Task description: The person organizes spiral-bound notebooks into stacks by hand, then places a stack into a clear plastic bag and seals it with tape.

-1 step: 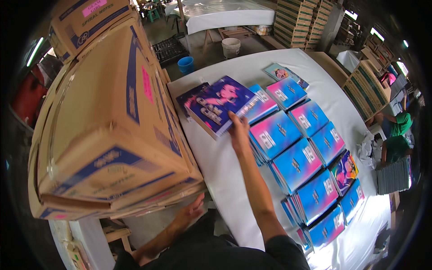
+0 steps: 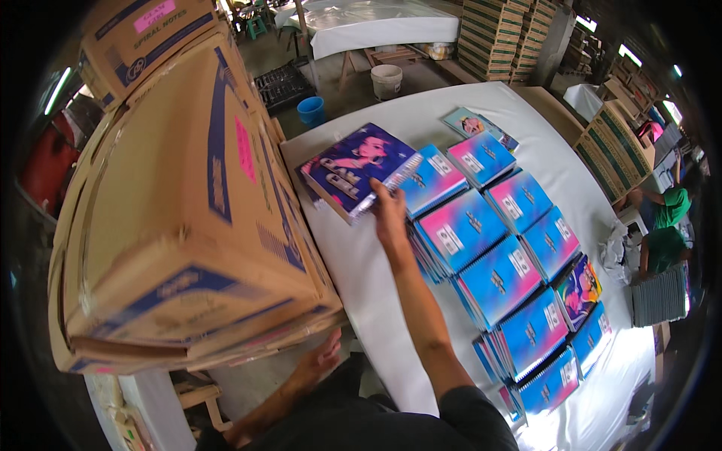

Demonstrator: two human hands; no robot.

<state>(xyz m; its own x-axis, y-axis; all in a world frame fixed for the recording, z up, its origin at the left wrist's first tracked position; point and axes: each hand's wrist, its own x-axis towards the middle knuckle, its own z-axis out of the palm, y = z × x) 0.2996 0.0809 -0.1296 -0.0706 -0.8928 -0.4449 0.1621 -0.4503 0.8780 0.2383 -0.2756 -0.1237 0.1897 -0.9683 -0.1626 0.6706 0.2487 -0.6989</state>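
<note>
Up front, the right hand (image 2: pixel 389 214) reached across the table (image 2: pixel 361 278), fingers closed on the spiral edge of a purple notebook (image 2: pixel 357 167) that topped a small stack near the table's far left corner. Just beside that stack on the right lay rows of pink-and-blue notebooks (image 2: pixel 481 240), overlapping one another and running down toward the near edge. The left hand (image 2: pixel 322 359) hung low by the table's near side under a big cardboard box (image 2: pixel 188 218), fingers loosely curled, holding nothing that I could see. That box lay tilted with its flaps shut, so its contents stayed hidden; a second closed box (image 2: pixel 150 30) sat behind it. On the floor beyond the table stood a blue bucket (image 2: pixel 310 110) and a white bucket (image 2: pixel 386 80); whether either held anything could not be told. More closed boxes (image 2: pixel 496 37) were stacked at the back
</note>
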